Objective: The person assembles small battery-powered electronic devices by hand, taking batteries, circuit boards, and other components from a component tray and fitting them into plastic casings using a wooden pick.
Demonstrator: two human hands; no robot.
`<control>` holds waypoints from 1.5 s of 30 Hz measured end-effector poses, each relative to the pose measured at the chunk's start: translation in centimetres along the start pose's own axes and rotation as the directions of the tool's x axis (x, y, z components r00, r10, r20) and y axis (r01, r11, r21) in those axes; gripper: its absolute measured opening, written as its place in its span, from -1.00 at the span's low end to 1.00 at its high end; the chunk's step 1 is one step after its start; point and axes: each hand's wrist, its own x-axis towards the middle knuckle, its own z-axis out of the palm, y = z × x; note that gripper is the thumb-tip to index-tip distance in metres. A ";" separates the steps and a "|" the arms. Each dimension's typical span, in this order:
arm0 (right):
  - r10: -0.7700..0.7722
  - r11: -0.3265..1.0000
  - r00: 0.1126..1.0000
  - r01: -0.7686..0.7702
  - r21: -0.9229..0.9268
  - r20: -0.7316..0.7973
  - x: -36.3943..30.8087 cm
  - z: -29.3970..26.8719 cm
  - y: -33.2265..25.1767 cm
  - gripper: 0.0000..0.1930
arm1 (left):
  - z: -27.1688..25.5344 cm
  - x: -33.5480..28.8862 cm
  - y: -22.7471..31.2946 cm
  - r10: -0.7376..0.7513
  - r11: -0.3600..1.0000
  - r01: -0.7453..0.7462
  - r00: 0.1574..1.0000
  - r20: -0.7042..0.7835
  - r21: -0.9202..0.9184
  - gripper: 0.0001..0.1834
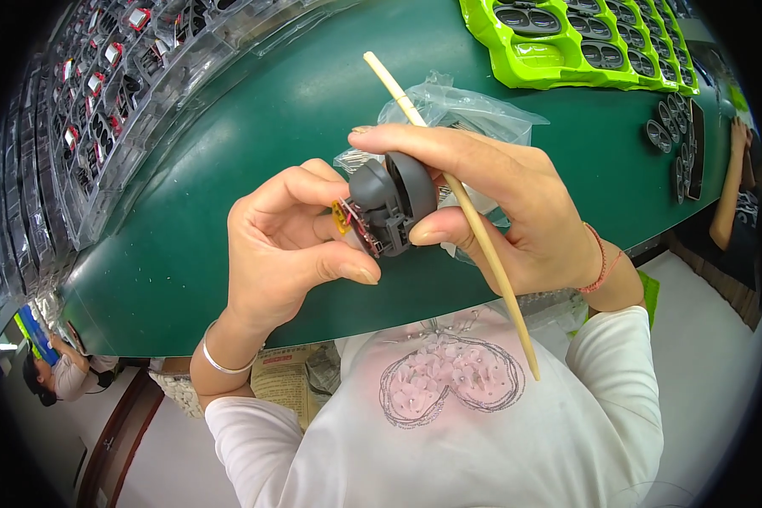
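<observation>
Between both hands, above the green table, is a dark grey earbud case (415, 190), tilted, its rounded lid on the right. A small circuit board (362, 230) with red and yellow parts shows at its left end. My left hand (284, 233) is closed, thumb and fingers pinching the case at the board end. My right hand (516, 199) grips the lid between thumb and index finger. A thin wooden stick (483, 237) also lies across my right hand, under the fingers, slanting down toward my shirt. The inside of the case is partly hidden.
A clear plastic bag (457, 106) of small metal pieces lies behind my hands. At the far right stands a lime-green tray (550, 78) of dark shells, with loose dark parts (673, 127) nearby. Stacked clear trays (110, 161) of parts fill the left. Other people sit at both sides.
</observation>
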 end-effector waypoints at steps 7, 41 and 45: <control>-0.015 1.000 1.000 0.015 -0.006 0.004 -0.1 0.4 0.5 -0.37 | 0.5 0.3 0.5 -0.047 0.995 0.052 0.997 -0.067 0.082 -0.58; -0.057 0.989 0.998 0.058 -0.136 0.017 -0.3 0.5 0.2 -0.58 | 0.6 0.7 1.6 0.154 0.778 -0.134 0.988 0.020 0.613 -0.36; -0.087 0.987 0.996 0.088 -0.135 0.008 -0.4 0.5 0.5 -0.57 | 1.0 0.2 1.1 0.262 0.601 -0.264 0.957 0.126 0.754 -0.33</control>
